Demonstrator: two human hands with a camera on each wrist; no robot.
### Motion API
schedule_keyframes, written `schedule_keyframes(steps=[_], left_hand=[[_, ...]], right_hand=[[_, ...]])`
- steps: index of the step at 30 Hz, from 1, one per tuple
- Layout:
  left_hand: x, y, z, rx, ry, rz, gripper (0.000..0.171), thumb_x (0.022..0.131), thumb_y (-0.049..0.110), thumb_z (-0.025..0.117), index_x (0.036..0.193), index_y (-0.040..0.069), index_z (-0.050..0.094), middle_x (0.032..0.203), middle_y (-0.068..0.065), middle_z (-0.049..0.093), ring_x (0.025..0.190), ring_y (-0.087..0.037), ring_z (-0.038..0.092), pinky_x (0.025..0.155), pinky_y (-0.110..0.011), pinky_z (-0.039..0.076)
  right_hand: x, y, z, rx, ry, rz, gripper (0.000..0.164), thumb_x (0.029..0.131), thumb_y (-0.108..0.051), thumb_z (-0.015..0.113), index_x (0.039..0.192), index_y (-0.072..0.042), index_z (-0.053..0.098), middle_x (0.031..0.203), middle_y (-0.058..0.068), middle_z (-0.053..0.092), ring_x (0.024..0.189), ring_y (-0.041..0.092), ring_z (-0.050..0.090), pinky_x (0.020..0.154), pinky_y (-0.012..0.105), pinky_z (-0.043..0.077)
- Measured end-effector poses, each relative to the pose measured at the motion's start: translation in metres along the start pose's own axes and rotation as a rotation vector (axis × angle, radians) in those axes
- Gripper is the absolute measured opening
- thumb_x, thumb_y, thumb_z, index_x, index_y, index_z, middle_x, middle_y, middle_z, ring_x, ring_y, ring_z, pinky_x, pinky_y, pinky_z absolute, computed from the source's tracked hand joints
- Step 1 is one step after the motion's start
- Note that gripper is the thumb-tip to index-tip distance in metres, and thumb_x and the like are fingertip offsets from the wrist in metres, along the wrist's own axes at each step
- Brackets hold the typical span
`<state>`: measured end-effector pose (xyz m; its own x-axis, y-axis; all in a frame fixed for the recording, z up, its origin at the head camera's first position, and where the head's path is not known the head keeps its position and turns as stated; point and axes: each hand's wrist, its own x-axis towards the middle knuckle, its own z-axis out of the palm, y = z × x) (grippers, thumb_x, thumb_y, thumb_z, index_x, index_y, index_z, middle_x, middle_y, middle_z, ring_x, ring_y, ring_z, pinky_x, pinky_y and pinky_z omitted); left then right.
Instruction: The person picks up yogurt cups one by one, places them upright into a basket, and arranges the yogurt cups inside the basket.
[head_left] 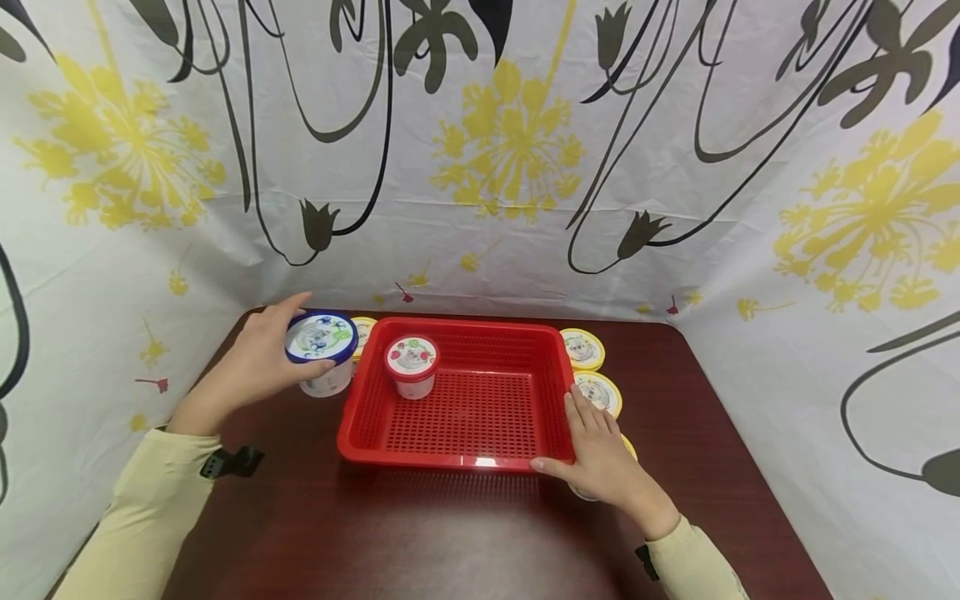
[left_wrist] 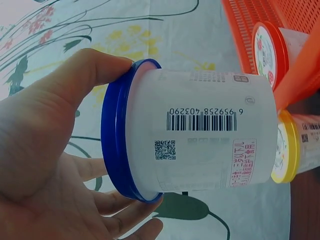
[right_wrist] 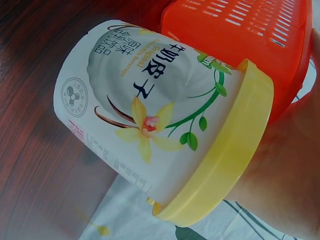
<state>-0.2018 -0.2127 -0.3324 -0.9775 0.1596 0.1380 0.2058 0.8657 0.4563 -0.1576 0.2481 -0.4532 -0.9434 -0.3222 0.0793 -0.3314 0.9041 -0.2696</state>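
Observation:
In the head view my left hand (head_left: 255, 354) grips a white tub with a blue lid (head_left: 322, 336) by its lid, left of a red plastic basket (head_left: 457, 460). The left wrist view shows the thumb and fingers around the lid of this blue-lidded tub (left_wrist: 205, 135), a barcode on its side. Inside the basket, at its left, stands a tub with a red lid (head_left: 412, 358). My right hand (head_left: 603, 458) rests at the basket's front right corner, fingers extended along the right rim. Partly beneath that hand is a yellow-lidded tub (right_wrist: 160, 100).
More yellow-lidded tubs stand along the basket's right side, among them a far one (head_left: 582, 349) and a nearer one (head_left: 598, 393). Another yellow-lidded tub (head_left: 364, 329) shows behind the blue-lidded one. A patterned cloth (head_left: 480, 258) hangs around the dark brown table (head_left: 420, 542).

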Motion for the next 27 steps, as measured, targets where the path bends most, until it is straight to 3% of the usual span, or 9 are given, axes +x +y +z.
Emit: schedule_keyframes(steps=[14, 27], left_hand=[[0.006, 0.017, 0.007, -0.04, -0.007, 0.076, 0.102, 0.074, 0.031, 0.085, 0.154, 0.005, 0.026, 0.141, -0.025, 0.049, 0.126, -0.043, 0.045, 0.097, -0.065, 0.049], [0.013, 0.026, 0.025, -0.057, -0.042, 0.154, 0.101, 0.072, 0.032, 0.086, 0.152, 0.008, 0.03, 0.141, -0.019, 0.051, 0.124, -0.036, 0.049, 0.098, -0.06, 0.052]], right_hand=[[-0.001, 0.001, 0.0, 0.025, -0.001, 0.006, 0.113, 0.082, -0.076, 0.057, 0.155, 0.003, 0.021, 0.166, 0.019, 0.016, 0.149, 0.043, 0.027, 0.118, 0.066, 0.024], [0.0, 0.001, 0.001, 0.039, -0.013, 0.015, 0.116, 0.08, -0.077, 0.058, 0.156, 0.001, 0.019, 0.167, 0.017, 0.013, 0.151, 0.039, 0.023, 0.12, 0.064, 0.022]])
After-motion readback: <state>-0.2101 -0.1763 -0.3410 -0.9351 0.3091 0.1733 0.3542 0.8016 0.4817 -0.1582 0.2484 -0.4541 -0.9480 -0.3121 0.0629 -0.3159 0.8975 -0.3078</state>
